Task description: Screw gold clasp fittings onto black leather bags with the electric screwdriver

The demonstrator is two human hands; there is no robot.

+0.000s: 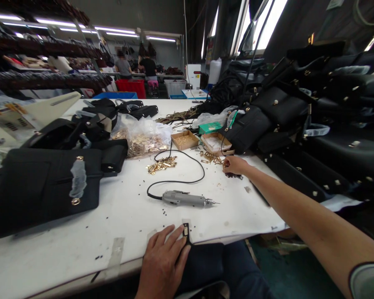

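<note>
My left hand (163,259) lies at the table's front edge, fingers stretched out. Its index finger and thumb touch a black tab (187,238) bearing a small gold fitting (185,229). The tab joins dark material at the table edge, partly hidden by my hand. My right hand (233,165) reaches forward, its fingertips pinched together beside a scatter of gold metal plates (211,158); what they hold is too small to make out. Small dark pieces (233,175) lie under that hand. Between my hands rests a grey electric screwdriver (185,198), its bit pointing right.
A black cord (180,182) loops behind the screwdriver. Farther back are gold plates (162,165), a bag of gold fittings (143,141) and a cardboard box of small gold parts (184,140). Black bags (50,178) lie left, with more piled right (299,120). People work in the background.
</note>
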